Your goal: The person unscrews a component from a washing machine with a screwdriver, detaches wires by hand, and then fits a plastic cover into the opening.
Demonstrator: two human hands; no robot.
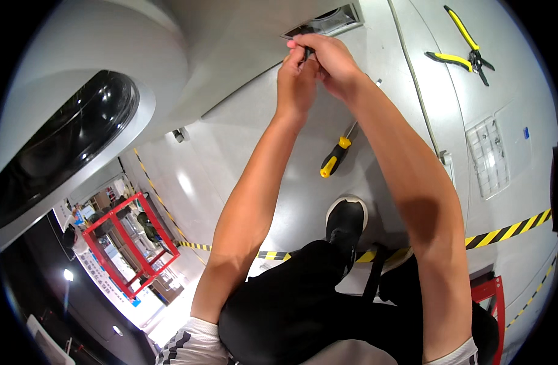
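Observation:
My left hand (pixel 297 88) and my right hand (pixel 336 67) meet just below a rectangular recess (pixel 336 21) with a metallic rim in a grey panel (pixel 236 36). Both have their fingers curled together around a small dark piece, too hidden to name. Below my hands, a yellow-and-black screwdriver (pixel 333 159) lies on the grey floor, its shaft partly behind my right forearm. Yellow-and-black pliers (pixel 455 59), with their handles spread, lie at the upper right.
A glossy black curved panel (pixel 66 134) fills the upper left. A clear compartment box (pixel 488 161) and cable (pixel 406 61) lie at right. My shoe (pixel 346 222) is near striped floor tape (pixel 504 231). Red metal frames (pixel 111 219) stand at lower left and right.

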